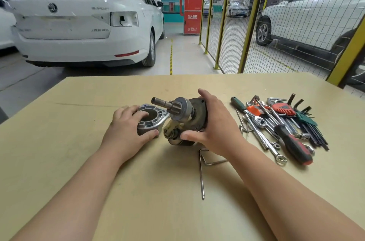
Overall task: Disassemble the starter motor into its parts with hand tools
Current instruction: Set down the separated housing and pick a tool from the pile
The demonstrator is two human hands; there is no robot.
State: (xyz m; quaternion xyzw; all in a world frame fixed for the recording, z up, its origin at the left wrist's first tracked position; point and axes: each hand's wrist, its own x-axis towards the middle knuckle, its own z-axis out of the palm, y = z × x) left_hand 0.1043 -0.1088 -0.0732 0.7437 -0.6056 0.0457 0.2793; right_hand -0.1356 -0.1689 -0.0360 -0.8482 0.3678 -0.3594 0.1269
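1. Head view, task parts: the starter motor (pixel 190 120) lies on its side near the middle of the tan table (pixel 79 142). Its shaft and pinion gear (pixel 165 104) point toward 10 o'clock.
2. The detached aluminium nose housing (pixel 153 119) stands just beside the motor at its 9 o'clock, open bore upward. I cannot tell whether the two touch.
3. The left hand (pixel 128 128) grasps the nose housing, with its fingers over the far rim and its thumb against the near wall.
4. The right hand (pixel 214 128) grasps the starter motor from its 3 o'clock side, with its fingers curled over the top and its thumb on the near end.
5. A long L-shaped hex key (pixel 201 173) lies alone on the table at 6 o'clock from the motor.
6. A pile of tools (pixel 280 122) lies at 3 o'clock. In it are a green-handled screwdriver, a red-and-black-handled screwdriver, a ratchet, a combination wrench, and hex key sets in red and green holders. No marking on them is legible.
7. Beyond the table at 11 o'clock is a white sedan (pixel 79 29) with a round badge on the boot lid. Its lettering is too blurred to read.
8. At 12 o'clock stands a red cabinet (pixel 193 3) with white Chinese writing. "消火栓" is at the top and the bottom line ends in "119".
9. At 1 to 2 o'clock a yellow-framed mesh fence (pixel 247 23) stands in front of another white car (pixel 316 15).
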